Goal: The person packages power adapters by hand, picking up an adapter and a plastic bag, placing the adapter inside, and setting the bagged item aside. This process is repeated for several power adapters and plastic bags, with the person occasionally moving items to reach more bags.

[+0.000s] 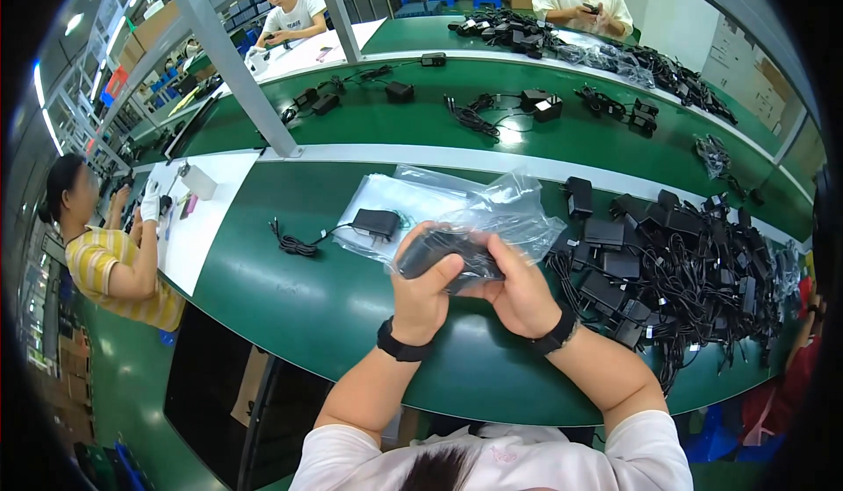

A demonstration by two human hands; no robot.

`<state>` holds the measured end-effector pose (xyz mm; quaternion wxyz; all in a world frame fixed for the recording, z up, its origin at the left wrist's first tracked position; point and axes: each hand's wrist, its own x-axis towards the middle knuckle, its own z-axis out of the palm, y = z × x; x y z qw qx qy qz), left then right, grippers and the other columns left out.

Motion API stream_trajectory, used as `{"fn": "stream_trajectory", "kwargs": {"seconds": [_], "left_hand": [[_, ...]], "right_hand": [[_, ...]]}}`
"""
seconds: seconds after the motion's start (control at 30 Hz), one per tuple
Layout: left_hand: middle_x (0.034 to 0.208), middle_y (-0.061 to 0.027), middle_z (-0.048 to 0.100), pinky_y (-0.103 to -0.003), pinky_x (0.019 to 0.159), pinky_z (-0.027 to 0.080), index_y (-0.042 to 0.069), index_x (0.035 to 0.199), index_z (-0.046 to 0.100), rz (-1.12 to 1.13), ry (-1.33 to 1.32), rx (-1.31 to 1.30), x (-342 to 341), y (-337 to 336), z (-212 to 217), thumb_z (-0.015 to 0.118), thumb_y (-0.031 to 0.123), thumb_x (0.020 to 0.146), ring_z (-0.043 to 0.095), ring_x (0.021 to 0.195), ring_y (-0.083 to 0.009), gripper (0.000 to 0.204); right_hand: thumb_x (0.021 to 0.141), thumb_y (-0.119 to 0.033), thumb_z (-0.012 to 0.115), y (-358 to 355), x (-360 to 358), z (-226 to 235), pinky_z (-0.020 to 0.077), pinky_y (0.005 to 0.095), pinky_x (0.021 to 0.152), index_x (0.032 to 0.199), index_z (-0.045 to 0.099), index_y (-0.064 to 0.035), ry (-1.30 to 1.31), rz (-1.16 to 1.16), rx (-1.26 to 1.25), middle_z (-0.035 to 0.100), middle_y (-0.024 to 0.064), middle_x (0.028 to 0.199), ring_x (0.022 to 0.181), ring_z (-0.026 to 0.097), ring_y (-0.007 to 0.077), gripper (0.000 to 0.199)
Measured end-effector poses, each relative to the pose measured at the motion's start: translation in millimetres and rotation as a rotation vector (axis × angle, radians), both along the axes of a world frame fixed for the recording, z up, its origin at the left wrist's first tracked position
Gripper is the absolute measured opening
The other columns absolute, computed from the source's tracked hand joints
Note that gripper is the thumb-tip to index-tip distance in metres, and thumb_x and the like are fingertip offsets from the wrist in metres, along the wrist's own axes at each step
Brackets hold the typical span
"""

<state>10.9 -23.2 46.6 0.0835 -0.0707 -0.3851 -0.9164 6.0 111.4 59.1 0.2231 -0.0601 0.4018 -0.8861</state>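
Both the left hand (pixel 423 291) and right hand (pixel 520 293) are clamped on a black power adapter (pixel 448 254), half inside a clear plastic bag (pixel 505 210) just beyond the fingers.

Worn on the head, tilted steeply down over the green table (pixel 351 315), close above both hands at frame centre; fisheye bending edges, own hair at bottom, far benches along the top.
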Motion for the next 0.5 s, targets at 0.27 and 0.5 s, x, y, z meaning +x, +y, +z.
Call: {"fn": "stream_trajectory", "kwargs": {"seconds": [0.27, 0.5], "left_hand": [[0.111, -0.0088, 0.055, -0.028, 0.085, 0.045, 0.003, 0.127, 0.041, -0.109, 0.012, -0.333, -3.9, -12.1, 18.5, 0.076, 0.002, 0.065, 0.055, 0.097, -0.0168, 0.072], [0.103, -0.0077, 0.059, -0.027, 0.080, 0.047, 0.000, 0.117, 0.051, 0.069, 0.029, -0.820, -5.1, -13.2, 7.7, 0.078, 0.005, 0.065, 0.056, 0.093, -0.0137, 0.059]], "right_hand": [[0.093, -0.017, 0.046, 11.3, -9.6, -11.2, 0.0427, 0.0234, 0.077, 0.109, 0.057, 0.0020, 0.604, -0.436, 0.587, 0.060, 0.0056, 0.099, 0.086, 0.053, 0.0098, 0.028], [0.090, -0.010, 0.047, 19.8, -18.9, -7.8, 0.0465, 0.0288, 0.073, 0.102, 0.060, 0.0009, 0.838, -0.579, 0.818, 0.063, 0.0097, 0.090, 0.082, 0.059, 0.0188, 0.021]]}}
